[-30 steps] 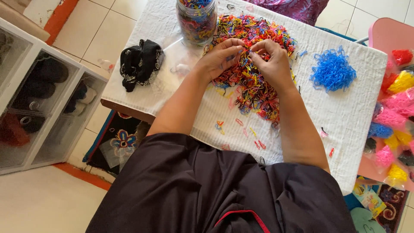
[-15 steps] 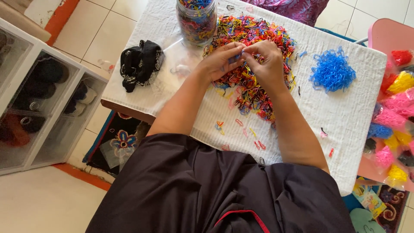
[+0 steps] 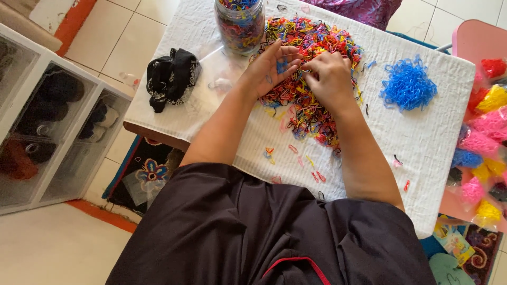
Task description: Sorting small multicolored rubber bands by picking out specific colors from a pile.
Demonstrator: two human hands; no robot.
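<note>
A few blue bands lie cupped in the left hand, whose fingers are spread and half open, palm up over the upper part of the mixed pile of small rubber bands. The right hand rests knuckles-up on that pile, fingertips curled down into the tangle right beside the left palm; whether they pinch a band just now cannot be told. Judging by how things lie, the sorting is only partly along: a heap of blue bands sits by itself to the right, well apart from the mixed pile, while the mixed pile is much larger and shows red, yellow, black and blue all through it. A few loose bands are scattered on the white cloth nearer the person. A glass jar full of mixed bands stands at the far edge of the worktop, just beside the pile, so much remains unsorted. A black cloth bundle lies to the left, and bags of single-coloured bands sit at the right.
</note>
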